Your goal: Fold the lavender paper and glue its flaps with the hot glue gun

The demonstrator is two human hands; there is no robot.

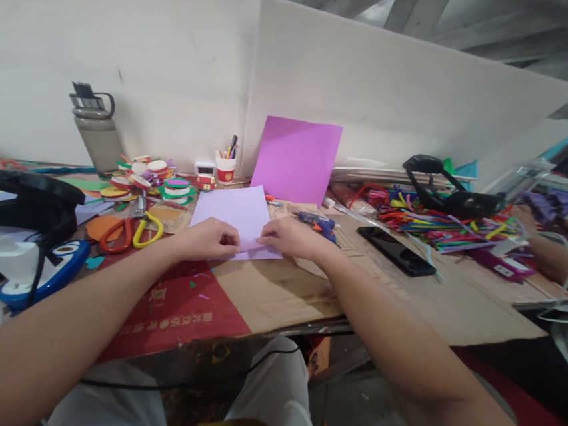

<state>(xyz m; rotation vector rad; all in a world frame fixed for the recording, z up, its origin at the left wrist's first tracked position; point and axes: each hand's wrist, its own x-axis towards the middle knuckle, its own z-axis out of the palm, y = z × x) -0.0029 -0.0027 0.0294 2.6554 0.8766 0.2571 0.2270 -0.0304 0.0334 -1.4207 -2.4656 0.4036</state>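
And here, by the left hand [211, 238], the near part of the lavender sheet [233, 211] is pinched, thumb and fingertips drawn together! Just beside it, by the right hand [286, 234], the same near edge is gripped between thumb and curled fingers; a crease line is seen running between the two. The sheet is laid flat on the cardboard [277, 301], directly in front of the person. Just past the right hand, a blue tool [321, 228] is partly hidden. To the left, orange-handled scissors [117, 236] and a yellow handle [148, 230] are placed side by side. Behind, a bright purple sheet [299, 158] is propped upright against the white board [377, 83], and pens are held in a red-and-white cup [226, 168]. Out right, a black phone [397, 250] is laid near a heap of colourful strips [426, 226]; far left, a grey bottle [99, 140] is stood.
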